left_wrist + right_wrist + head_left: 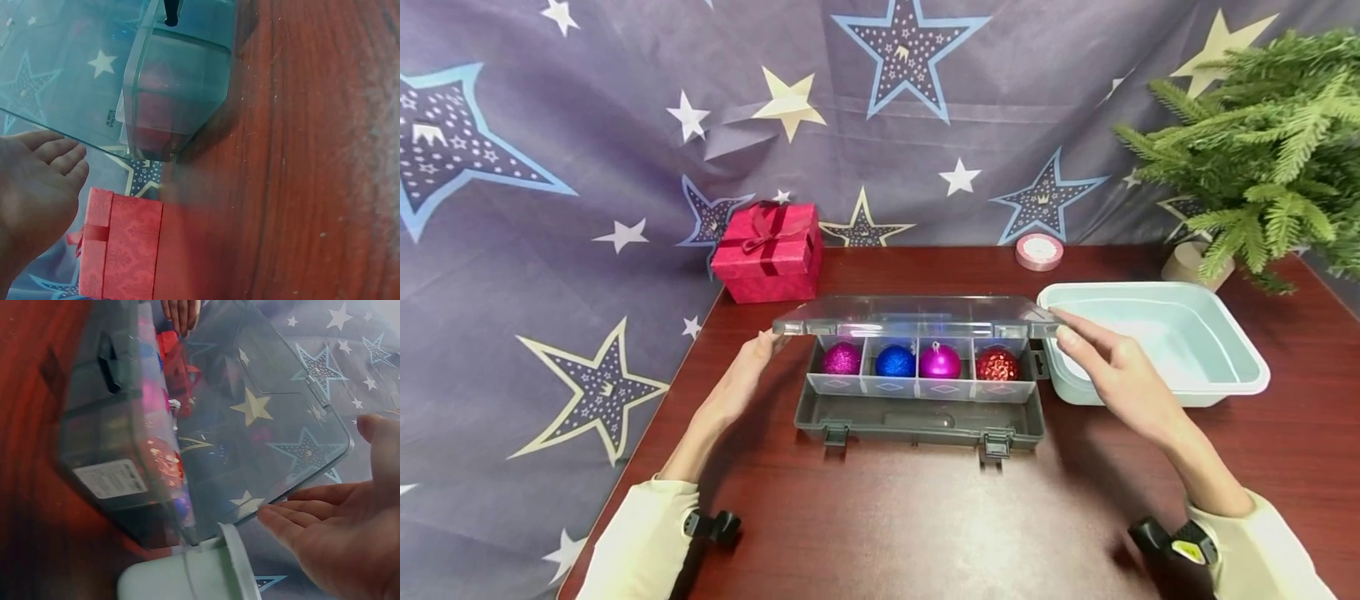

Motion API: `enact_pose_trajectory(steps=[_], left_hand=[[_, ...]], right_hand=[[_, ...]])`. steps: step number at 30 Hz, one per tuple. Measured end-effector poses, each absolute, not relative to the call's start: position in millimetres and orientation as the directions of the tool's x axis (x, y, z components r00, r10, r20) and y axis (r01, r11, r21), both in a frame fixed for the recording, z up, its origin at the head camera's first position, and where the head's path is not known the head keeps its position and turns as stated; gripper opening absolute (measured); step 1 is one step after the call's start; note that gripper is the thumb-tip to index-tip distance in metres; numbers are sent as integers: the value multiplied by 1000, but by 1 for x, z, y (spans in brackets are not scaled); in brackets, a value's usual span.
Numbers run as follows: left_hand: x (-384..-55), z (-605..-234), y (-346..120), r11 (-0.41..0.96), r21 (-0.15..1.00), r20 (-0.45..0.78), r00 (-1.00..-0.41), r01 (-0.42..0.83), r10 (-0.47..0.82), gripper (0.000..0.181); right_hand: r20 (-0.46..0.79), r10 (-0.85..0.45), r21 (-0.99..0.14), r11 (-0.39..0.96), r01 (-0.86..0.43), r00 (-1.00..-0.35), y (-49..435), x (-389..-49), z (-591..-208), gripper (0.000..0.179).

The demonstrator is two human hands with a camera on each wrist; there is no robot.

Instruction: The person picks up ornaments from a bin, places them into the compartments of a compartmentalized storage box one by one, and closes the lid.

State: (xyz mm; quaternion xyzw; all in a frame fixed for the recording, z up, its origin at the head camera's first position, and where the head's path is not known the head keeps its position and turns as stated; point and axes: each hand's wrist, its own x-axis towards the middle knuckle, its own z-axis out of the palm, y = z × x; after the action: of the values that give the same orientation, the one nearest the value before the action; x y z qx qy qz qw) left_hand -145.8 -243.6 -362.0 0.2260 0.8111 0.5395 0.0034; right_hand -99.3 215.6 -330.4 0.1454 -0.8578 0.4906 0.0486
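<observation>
A grey see-through plastic case (pixel 857 412) stands on the table with its clear lid (pixel 917 315) tilted up. In its compartments sit a glittery magenta bauble (pixel 841 359), a blue bauble (pixel 896 362), a pink bauble (pixel 940 362) and a red bauble (pixel 997 364). My left hand (pixel 739 375) touches the lid's left edge with extended fingers (pixel 62 153). At the opposite edge, my right hand (pixel 1123 379) supports the lid on nearly straight fingers, its thumb (pixel 369 428) held apart in the right wrist view.
A pale mint basin (pixel 1157 387) stands right of the case, close to my right hand. Behind, on the left, is a red gift box (pixel 775 267). A pink-and-white ribbon roll (pixel 1039 252) lies at the back; an artificial fir tree (pixel 1270 158) leans in at right.
</observation>
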Motion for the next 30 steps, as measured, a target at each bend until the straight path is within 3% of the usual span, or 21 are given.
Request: enact_pose_trajectory(steps=[10,20,30], left_hand=[[-142,-374,-248,343,835,273,-864,431,422,55],[-127,-378,-257,384,847,202,-892,366,405,60],[-108,-385,-257,457,837,127,-920,299,370,65]], right_hand=[[226,-161,-892,363,-271,-961,206,-81,-349,48],[316,-167,-852,383,-357,-934,202,-67,-362,48],[409,-195,-740,500,-450,-891,200,-55,-376,52]])
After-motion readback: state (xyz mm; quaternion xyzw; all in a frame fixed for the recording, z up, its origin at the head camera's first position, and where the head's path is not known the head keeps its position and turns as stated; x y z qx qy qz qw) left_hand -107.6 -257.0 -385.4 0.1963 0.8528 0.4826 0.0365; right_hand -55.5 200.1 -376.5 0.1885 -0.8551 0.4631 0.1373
